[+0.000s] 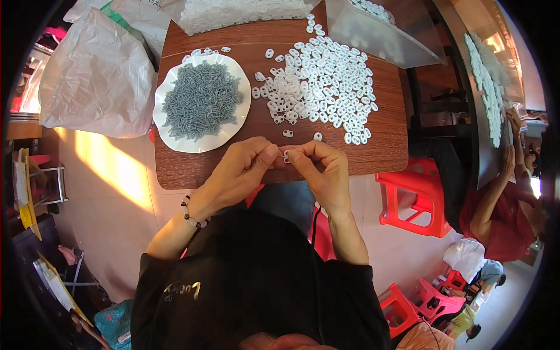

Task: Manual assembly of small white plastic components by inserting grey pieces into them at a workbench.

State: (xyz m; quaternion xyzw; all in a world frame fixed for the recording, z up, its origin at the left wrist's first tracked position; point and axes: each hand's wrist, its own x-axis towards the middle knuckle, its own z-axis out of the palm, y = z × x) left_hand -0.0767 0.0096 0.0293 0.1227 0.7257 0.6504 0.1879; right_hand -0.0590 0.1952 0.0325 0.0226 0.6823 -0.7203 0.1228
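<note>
Between thumb and fingers, my right hand [326,175] pinches a small white oval plastic piece with two holes [286,156]. My left hand [248,166] is closed in a pinch right beside it, its fingertips almost meeting the right ones. Something thin seems to show at the left fingertips, too small to name. Both hands are over the near edge of the brown wooden table [198,169]. Beyond the left hand, a white scalloped plate [243,114] bears a heap of small grey ribbed pieces [201,99]. Many more white two-hole pieces [329,81] lie spread beyond the right hand.
At the back of the table are a clear bin of white pieces [245,8] and a tilted translucent bin [385,38]. A white plastic bag [96,76] stands left. Right are a red stool [414,198] and a person in dark red [501,221] at another table.
</note>
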